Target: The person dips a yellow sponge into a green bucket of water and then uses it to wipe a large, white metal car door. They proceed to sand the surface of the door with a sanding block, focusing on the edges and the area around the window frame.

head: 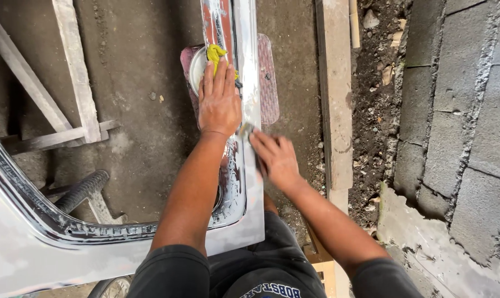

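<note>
My left hand (219, 102) lies flat, fingers together and stretched, pressing down on the bare-metal car body panel (249, 182). A wad of yellow putty (216, 53) sits just beyond my fingertips, touching them, over a round tin lid (197, 66) that shows below the panel's edge. My right hand (276, 159) is nearer to me and to the right, its grip pinched on a small flat tool, probably a putty scraper (245, 130), though it is blurred and I cannot tell its exact shape. Its tip meets the panel just beside my left wrist.

The panel's narrow strip runs straight away from me, long axis from my lap toward the top of the view, so the putty lies ahead of the scraper along that same line, with my left hand between the two. My left hand is the nearer one to the putty. At lower left the panel widens into a broad curved section (35, 243). Under it all is the dirt floor (145, 110), with a wooden frame (73, 66) at left, a plank (334, 83) at right and a block wall (459, 110) beyond.
</note>
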